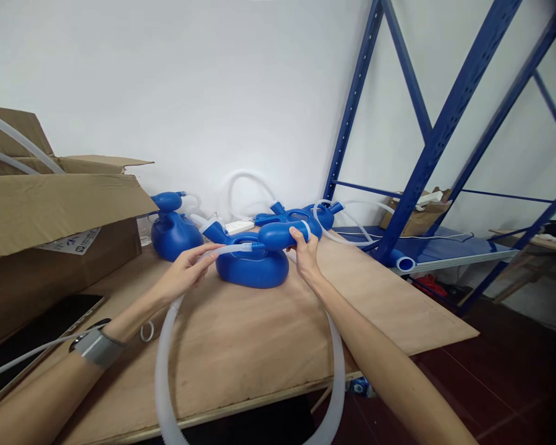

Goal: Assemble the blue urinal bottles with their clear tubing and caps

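Note:
My left hand [189, 270] is closed on one end of a translucent hose [165, 358], next to where it meets the narrow tip of a blue bulb-shaped piece [278, 236]. Around the bulb's wide right end are the fingers of my right hand [303, 250]. The hose hangs in a loop below the table's front edge and rises again toward my right hand. Just behind and below the bulb, a blue container [252, 272] with a handle and an angled spout [214, 231] rests on the table.
An open cardboard box [60, 210] stands at the left. Other blue containers [176, 236] with hoses sit near the wall. A blue metal rack [438, 123] rises at the right, beside the wooden table [250, 346]. A dark flat object [41, 340] lies at the left.

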`<state>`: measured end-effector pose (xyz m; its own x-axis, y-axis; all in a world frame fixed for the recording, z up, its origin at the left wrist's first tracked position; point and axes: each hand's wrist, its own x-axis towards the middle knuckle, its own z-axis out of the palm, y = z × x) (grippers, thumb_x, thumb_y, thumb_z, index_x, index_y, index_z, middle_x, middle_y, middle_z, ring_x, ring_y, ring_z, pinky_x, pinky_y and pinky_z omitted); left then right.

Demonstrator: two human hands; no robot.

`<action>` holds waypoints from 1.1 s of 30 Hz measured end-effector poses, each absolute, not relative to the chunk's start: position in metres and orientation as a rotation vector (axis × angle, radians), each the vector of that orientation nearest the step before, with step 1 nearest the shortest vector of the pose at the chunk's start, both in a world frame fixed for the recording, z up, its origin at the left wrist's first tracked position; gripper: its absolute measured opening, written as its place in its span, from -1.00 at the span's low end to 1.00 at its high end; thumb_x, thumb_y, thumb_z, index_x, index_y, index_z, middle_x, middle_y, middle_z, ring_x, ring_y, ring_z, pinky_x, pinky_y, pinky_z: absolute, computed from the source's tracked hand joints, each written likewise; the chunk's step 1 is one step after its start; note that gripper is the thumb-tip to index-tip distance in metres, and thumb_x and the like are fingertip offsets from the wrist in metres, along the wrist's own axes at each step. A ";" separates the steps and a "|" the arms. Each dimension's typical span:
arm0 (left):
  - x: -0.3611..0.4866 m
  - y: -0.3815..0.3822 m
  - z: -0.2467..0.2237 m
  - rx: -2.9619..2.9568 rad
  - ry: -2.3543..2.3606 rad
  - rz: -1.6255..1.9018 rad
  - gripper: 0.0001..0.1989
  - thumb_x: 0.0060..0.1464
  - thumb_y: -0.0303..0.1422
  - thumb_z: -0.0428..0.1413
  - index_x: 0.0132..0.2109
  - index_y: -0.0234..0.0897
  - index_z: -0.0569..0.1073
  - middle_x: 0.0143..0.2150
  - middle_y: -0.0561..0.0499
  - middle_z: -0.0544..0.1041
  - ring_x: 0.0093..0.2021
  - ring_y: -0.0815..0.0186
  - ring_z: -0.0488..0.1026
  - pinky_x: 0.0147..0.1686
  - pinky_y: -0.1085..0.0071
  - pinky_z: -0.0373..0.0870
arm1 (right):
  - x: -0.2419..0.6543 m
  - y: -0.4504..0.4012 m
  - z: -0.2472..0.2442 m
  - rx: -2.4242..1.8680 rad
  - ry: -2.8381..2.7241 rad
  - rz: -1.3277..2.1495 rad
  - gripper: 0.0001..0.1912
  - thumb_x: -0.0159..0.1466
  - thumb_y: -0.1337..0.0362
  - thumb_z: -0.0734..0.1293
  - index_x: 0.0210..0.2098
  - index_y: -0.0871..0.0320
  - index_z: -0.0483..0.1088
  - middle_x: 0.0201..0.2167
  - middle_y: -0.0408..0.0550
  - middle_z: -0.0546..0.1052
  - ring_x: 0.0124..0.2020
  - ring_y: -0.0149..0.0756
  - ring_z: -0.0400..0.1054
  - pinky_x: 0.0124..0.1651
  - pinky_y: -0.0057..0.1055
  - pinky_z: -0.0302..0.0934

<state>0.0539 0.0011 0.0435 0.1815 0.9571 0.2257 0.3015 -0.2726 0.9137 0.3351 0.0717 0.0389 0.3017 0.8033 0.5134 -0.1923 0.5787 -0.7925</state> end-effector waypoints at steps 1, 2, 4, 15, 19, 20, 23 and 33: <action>0.054 0.001 0.044 1.717 1.194 1.116 -0.34 0.21 0.14 0.13 0.23 -0.25 0.47 -0.58 0.23 0.16 -0.60 0.44 0.09 -0.60 0.47 0.03 | 0.335 0.071 0.039 -0.683 -1.068 0.733 -0.57 0.08 -0.02 0.51 -0.55 0.12 0.29 -0.65 -0.27 0.34 -0.62 -0.44 0.25 -0.60 -0.47 0.23; 0.054 0.000 0.045 1.720 1.184 1.121 -0.36 0.22 0.13 0.12 0.22 -0.26 0.47 -0.59 0.23 0.15 -0.61 0.44 0.08 -0.60 0.48 0.03 | 0.334 0.071 0.040 -0.678 -1.073 0.730 -0.58 0.09 -0.02 0.51 -0.54 0.11 0.30 -0.65 -0.27 0.35 -0.62 -0.44 0.25 -0.60 -0.47 0.23; 0.055 -0.001 0.047 1.723 1.157 1.127 -0.38 0.24 0.11 0.12 0.21 -0.26 0.47 -0.61 0.25 0.13 -0.62 0.44 0.06 -0.62 0.48 0.01 | 0.334 0.070 0.040 -0.668 -1.084 0.717 -0.58 0.10 -0.03 0.52 -0.52 0.11 0.31 -0.64 -0.27 0.36 -0.62 -0.43 0.26 -0.59 -0.47 0.24; 0.053 -0.002 0.047 1.717 1.125 1.155 -0.45 0.25 0.08 0.13 0.16 -0.23 0.49 -0.65 0.25 0.13 -0.64 0.46 0.05 -0.63 0.50 0.01 | 0.333 0.066 0.041 -0.664 -1.094 0.716 -0.56 0.10 -0.05 0.52 -0.54 0.12 0.32 -0.64 -0.25 0.37 -0.62 -0.43 0.27 -0.60 -0.46 0.24; 0.054 -0.002 0.046 1.712 1.148 1.160 -0.42 0.23 0.08 0.14 0.17 -0.26 0.48 -0.64 0.24 0.16 -0.64 0.45 0.07 -0.63 0.49 0.02 | 0.333 0.065 0.042 -0.661 -1.098 0.714 -0.56 0.09 -0.05 0.52 -0.54 0.12 0.33 -0.65 -0.26 0.35 -0.63 -0.43 0.26 -0.61 -0.46 0.24; 0.055 -0.002 0.046 1.709 1.155 1.162 -0.41 0.23 0.08 0.14 0.18 -0.27 0.47 -0.64 0.25 0.17 -0.64 0.45 0.07 -0.63 0.49 0.02 | 0.332 0.064 0.043 -0.663 -1.103 0.706 -0.56 0.10 -0.06 0.52 -0.54 0.12 0.33 -0.65 -0.26 0.35 -0.63 -0.43 0.25 -0.61 -0.46 0.23; 0.057 -0.002 0.044 1.704 1.163 1.165 -0.40 0.23 0.08 0.14 0.20 -0.27 0.47 -0.64 0.25 0.16 -0.64 0.45 0.07 -0.63 0.49 0.02 | 0.333 0.063 0.044 -0.672 -1.119 0.670 -0.55 0.10 -0.06 0.51 -0.55 0.11 0.32 -0.67 -0.26 0.34 -0.65 -0.43 0.24 -0.62 -0.46 0.22; 0.060 -0.005 0.049 1.801 1.169 1.114 -0.45 0.19 0.13 0.13 -0.03 -0.29 0.52 -0.59 0.21 0.18 -0.60 0.45 0.09 -0.60 0.49 0.05 | 0.331 0.062 0.040 -0.685 -1.200 0.673 -0.59 0.13 -0.06 0.50 -0.47 0.09 0.34 -0.65 -0.27 0.35 -0.65 -0.42 0.23 -0.60 -0.44 0.23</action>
<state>0.0595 -0.0054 0.0494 0.2199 0.9343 0.2805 0.3254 -0.3413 0.8818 0.3306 0.0623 0.0403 0.2253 0.7742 0.5915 -0.1013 0.6224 -0.7761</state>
